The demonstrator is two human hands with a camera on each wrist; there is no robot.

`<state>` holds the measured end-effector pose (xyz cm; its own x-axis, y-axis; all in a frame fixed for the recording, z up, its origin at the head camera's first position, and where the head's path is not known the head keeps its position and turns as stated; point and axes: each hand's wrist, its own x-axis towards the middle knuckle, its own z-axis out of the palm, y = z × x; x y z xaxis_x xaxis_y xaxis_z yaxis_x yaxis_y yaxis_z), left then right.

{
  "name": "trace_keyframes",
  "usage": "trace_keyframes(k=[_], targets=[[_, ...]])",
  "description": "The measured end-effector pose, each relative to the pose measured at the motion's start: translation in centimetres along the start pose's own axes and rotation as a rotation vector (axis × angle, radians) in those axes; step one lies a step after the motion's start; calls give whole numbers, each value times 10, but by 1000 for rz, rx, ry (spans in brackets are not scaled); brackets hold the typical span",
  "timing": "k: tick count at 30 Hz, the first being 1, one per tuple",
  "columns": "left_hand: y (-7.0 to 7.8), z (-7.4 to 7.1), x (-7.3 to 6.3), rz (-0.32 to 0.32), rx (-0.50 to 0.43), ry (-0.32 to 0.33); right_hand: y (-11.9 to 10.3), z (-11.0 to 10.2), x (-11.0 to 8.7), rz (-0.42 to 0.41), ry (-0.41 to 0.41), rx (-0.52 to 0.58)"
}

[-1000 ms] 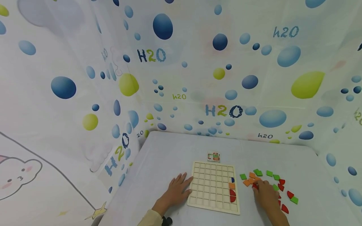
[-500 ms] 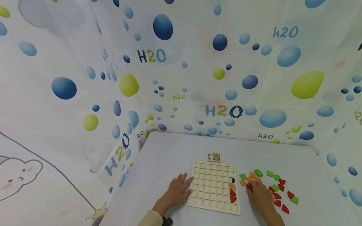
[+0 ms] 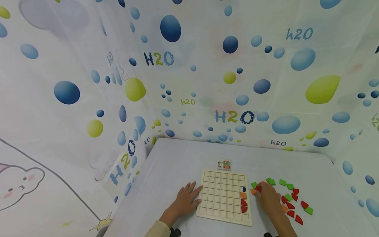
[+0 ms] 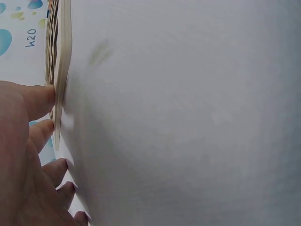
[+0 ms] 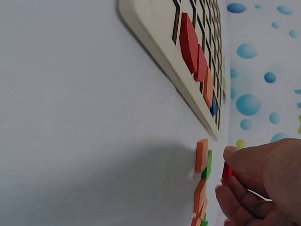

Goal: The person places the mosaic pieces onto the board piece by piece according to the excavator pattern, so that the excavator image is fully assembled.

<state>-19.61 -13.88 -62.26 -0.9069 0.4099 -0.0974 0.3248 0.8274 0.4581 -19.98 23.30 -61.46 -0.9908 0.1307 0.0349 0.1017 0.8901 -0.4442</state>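
Observation:
My right hand (image 3: pixel 269 199) pinches a red piece (image 5: pixel 227 172) between thumb and fingers, just right of the wooden grid board (image 3: pixel 220 197). The piece is mostly hidden by the fingers. Close below it, in the right wrist view, lie orange pieces (image 5: pixel 201 155) and a green piece (image 5: pixel 208 165). Along the board's right column sit a blue piece (image 3: pixel 244 189), an orange square (image 3: pixel 243 195) and two red rounded pieces (image 3: pixel 244 205). With fingers spread, my left hand (image 3: pixel 184 200) rests on the table, thumb and index finger touching the board's left edge.
Several green (image 3: pixel 282 182) and red pieces (image 3: pixel 298 219) lie scattered on the white table (image 3: pixel 177 154), right of the board. A small patterned card (image 3: pixel 224 164) lies behind the board. Printed curtains (image 3: pixel 204 82) surround the table.
My right hand has shifted left toward the board, carrying the red piece over the orange ones. Red pieces it covered before now show. The left hand stays put.

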Motion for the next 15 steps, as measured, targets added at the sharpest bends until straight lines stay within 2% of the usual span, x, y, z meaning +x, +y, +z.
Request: trace_keyframes(k=[4, 15], targets=[[-2, 2, 1, 1, 4, 3, -9, 8, 9, -66, 26, 16], [-1, 1, 1, -1, -6, 3, -47, 18, 24, -215, -24, 30]])
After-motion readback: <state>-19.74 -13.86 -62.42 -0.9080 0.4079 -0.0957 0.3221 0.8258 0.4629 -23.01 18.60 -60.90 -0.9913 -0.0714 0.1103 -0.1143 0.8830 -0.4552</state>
